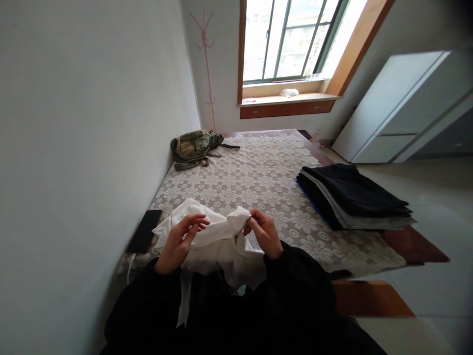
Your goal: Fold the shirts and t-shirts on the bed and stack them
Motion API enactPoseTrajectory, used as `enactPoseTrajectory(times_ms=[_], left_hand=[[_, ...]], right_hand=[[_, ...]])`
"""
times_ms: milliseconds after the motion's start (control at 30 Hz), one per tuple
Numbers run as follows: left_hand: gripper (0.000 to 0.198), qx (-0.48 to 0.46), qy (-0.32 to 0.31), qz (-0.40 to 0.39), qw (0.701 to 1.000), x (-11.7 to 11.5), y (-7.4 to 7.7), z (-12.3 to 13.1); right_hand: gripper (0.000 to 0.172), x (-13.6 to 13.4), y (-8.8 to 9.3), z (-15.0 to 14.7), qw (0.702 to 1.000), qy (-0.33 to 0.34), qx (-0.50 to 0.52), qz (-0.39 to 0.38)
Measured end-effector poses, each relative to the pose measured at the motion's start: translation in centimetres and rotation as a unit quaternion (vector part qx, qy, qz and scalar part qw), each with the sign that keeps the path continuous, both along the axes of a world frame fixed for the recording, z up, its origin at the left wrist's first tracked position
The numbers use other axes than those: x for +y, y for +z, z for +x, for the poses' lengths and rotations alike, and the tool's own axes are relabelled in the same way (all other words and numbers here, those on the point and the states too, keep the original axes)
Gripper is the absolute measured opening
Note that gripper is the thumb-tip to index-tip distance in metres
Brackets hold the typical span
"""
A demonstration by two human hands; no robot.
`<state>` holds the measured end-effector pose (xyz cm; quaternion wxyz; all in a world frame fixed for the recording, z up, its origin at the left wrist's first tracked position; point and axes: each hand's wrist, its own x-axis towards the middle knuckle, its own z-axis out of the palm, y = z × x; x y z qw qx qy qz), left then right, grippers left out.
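Note:
A crumpled white piece of clothing (218,234) lies at the near edge of the covered table and hangs down over my lap. Its exact kind does not show. My right hand (263,230) pinches a raised corner of the white cloth between thumb and fingers. Over the left part of the cloth is my left hand (184,241), its fingers loosely curved and apart, with nothing visible between them. A pale strip (185,298) dangles below, in front of my dark clothing.
A stack of folded dark and grey clothes (354,195) sits on the right side of the flower-patterned cover (254,172). Against the left wall rests a camouflage backpack (195,149). A flat black object (145,231) lies at the near left. Beyond are a pink coat stand (207,64) and a white fridge (395,106).

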<state>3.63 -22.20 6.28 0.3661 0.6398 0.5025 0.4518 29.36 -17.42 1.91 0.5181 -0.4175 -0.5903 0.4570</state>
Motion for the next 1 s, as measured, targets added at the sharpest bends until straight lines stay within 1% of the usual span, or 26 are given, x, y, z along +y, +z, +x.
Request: enactPoseTrajectory(times_ms=[33,100,167,233,300,367,433,500,533,600,633,700,733,767,800,867,933,1000], left_hand=[[0.032,0.04,0.028,0.009,0.999,-0.2,-1.1,-1.4],[0.041,0.125,0.056,0.017,0.99,-0.5,-3.3,-3.8],[0.05,0.185,0.049,0.019,0.981,-0.7,-5.1,-5.6],[0.049,0.228,0.035,0.025,0.973,-0.6,-6.3,-6.4],[0.044,0.269,0.02,0.036,0.962,-0.1,-6.8,-6.3],[0.041,0.304,0.0,0.052,0.951,0.9,-6.9,-5.8],[0.038,0.324,-0.025,0.064,0.943,2.1,-6.8,-5.1],[0.03,0.33,-0.042,0.067,0.941,3.3,-6.7,-4.5],[0.026,0.325,-0.041,0.065,0.943,3.9,-6.7,-4.4],[0.021,0.293,-0.014,0.053,0.955,4.6,-6.5,-4.3],[0.02,0.264,0.008,0.044,0.963,4.8,-6.4,-4.3],[0.023,0.185,0.062,0.025,0.98,4.8,-5.7,-4.4],[0.026,0.142,0.088,0.016,0.986,4.6,-5.2,-4.4],[0.03,0.104,0.112,0.008,0.988,4.3,-4.5,-4.4],[0.034,0.073,0.134,0.002,0.988,4.0,-3.6,-4.4],[0.04,0.033,0.165,-0.002,0.986,3.3,-1.6,-4.2],[0.042,0.013,0.179,-0.001,0.984,2.6,0.7,-4.0],[0.042,0.0,0.182,-0.003,0.983,2.0,2.8,-3.9]], right_hand=[[0.025,0.6,-0.3,0.7,1.0,-0.011,0.011,-0.009],[0.023,1.5,-0.7,2.1,0.999,-0.042,0.009,-0.009],[0.021,2.1,-1.1,3.2,0.997,-0.076,-0.014,0.015],[0.021,2.5,-1.2,3.9,0.992,-0.098,-0.049,0.058],[0.02,2.8,-1.3,4.3,0.987,-0.098,-0.078,0.097],[0.02,3.0,-1.3,4.5,0.988,-0.07,-0.095,0.104],[0.02,3.2,-1.5,4.6,0.991,-0.038,-0.096,0.082],[0.023,3.5,-1.8,4.6,0.995,-0.028,-0.082,0.05],[0.026,3.7,-2.0,4.6,0.996,-0.028,-0.072,0.034],[0.029,4.0,-2.3,4.6,0.999,-0.025,-0.044,-0.004],[0.031,4.1,-2.5,4.7,0.999,-0.017,-0.029,-0.024],[0.045,4.1,-2.6,5.1,0.998,0.006,-0.012,-0.053],[0.053,4.1,-2.5,5.4,0.998,0.019,-0.017,-0.06],[0.056,4.0,-2.4,5.8,0.997,0.029,-0.035,-0.06],[0.052,3.8,-2.1,6.3,0.996,0.033,-0.065,-0.051],[0.038,3.4,-1.1,7.5,0.988,0.03,-0.148,-0.016],[0.028,2.9,0.5,8.8,0.974,0.022,-0.224,0.026],[0.028,2.2,2.7,10.3,0.959,0.033,-0.275,0.056]])
